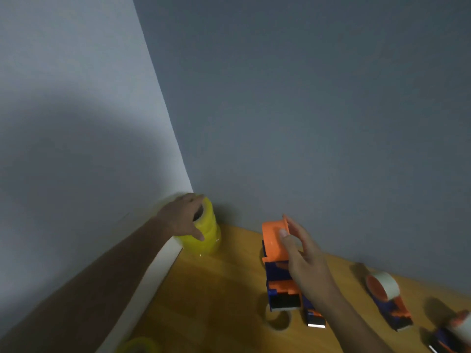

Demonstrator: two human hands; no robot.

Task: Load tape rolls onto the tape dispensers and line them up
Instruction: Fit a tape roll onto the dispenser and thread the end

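Observation:
A stack of yellow tape rolls point(206, 240) stands in the far left corner of the wooden table point(224, 289). My left hand point(184, 215) grips the top roll of that stack, fingers curled over its rim. An orange and blue tape dispenser point(276, 261) with a bare orange hub is held by my right hand point(303, 258), thumb on the hub's side. To the right lie a dispenser loaded with a clear roll point(387, 296) and another loaded dispenser point(456, 332) at the frame's edge. A loose clear roll point(277, 318) lies under the held dispenser.
Grey walls close the table at the back and left, meeting behind the yellow stack. Another yellowish roll point(139, 345) shows at the bottom edge. A small dispenser part with a metal blade point(316, 318) lies beside my right forearm.

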